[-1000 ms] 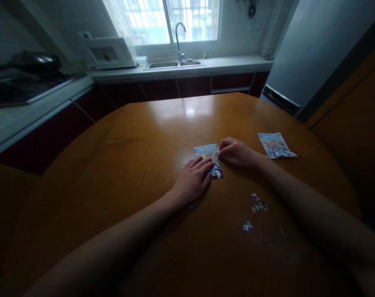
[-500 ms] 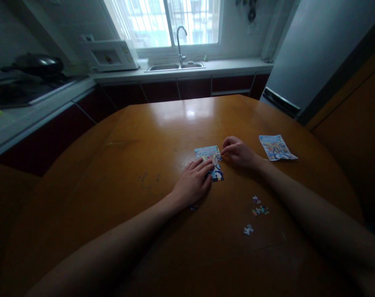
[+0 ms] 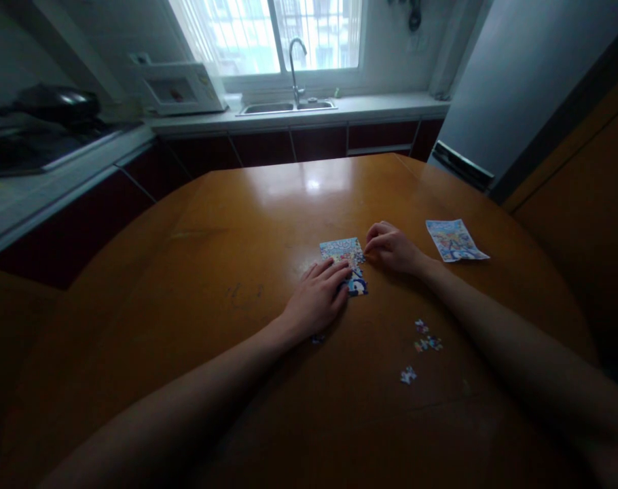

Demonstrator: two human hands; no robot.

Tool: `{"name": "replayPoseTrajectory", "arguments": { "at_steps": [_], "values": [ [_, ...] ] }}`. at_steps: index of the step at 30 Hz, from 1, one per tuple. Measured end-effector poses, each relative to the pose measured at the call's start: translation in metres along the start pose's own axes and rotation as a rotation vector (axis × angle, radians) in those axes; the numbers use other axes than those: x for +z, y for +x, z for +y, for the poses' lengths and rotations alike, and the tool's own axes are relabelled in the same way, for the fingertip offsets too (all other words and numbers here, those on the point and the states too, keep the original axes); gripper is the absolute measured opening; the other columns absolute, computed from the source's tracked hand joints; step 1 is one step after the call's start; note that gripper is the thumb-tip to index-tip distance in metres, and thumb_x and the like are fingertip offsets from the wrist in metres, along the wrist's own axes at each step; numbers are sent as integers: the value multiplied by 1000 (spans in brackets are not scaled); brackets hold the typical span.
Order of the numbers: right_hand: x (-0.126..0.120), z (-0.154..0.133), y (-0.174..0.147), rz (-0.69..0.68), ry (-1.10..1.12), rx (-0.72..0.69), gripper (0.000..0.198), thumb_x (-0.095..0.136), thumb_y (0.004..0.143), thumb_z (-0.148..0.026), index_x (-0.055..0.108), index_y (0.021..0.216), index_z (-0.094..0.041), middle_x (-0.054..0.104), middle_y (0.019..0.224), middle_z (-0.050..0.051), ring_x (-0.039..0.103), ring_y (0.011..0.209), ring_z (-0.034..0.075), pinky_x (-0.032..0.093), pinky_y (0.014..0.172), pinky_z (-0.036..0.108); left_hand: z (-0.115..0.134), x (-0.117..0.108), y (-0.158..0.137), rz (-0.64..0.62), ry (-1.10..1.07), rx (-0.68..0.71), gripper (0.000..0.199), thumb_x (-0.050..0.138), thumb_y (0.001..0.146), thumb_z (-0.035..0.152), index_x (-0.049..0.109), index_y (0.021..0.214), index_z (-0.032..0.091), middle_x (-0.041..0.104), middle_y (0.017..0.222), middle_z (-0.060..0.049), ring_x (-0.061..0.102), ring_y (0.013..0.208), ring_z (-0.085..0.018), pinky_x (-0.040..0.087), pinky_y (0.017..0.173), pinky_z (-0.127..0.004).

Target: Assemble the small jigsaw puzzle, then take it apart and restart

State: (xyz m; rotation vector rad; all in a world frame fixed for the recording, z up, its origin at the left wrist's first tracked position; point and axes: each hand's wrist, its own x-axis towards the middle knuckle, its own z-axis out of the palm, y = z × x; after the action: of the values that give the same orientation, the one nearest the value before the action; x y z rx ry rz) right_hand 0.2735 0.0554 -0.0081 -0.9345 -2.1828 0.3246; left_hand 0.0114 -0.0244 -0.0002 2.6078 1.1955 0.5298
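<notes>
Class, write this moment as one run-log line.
left hand: on jigsaw puzzle; right hand: beside puzzle's right edge; loose pieces, printed sheet: on table

A bare left forearm [image 3: 187, 407] reaches in from the lower left of the frame, and a bare right forearm [image 3: 502, 333] from the lower right. The left hand [image 3: 316, 295] lies palm down near the centre, fingers stretched toward the upper right, thumb on the near side. Slightly higher and to the right, the right hand [image 3: 391, 248] is curled, fingertips pointing left. The hands are close but not touching.
</notes>
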Motion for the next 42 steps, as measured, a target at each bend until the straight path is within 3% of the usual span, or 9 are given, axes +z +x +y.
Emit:
{"name": "replayPoseTrajectory", "arguments": {
  "at_steps": [8,34,42],
  "values": [
    [2,-2,1,-87,43,-38,29,60,81,-5,81,77,-25,66,88,6,58,89,21,48,84,39,0,1,1,-1,-1,4,42,51,101,31,56,143,26,52,155,-2,41,146,-29,31,123,-56],
    [5,-1,2,-83,80,15,27,61,80,-4,80,74,-22,66,85,5,59,86,20,48,83,36,-1,-1,1,-41,48,-6,44,47,103,34,54,145,25,49,157,-1,38,149,-28,32,124,-56],
    [4,-9,3,100,64,18,26,53,85,-7,77,82,-18,64,77,6,57,76,19,46,71,33,-1,-2,2,-34,54,4,43,47,103,34,54,145,25,50,156,-1,39,148,-28,32,124,-55]
  ]
}}
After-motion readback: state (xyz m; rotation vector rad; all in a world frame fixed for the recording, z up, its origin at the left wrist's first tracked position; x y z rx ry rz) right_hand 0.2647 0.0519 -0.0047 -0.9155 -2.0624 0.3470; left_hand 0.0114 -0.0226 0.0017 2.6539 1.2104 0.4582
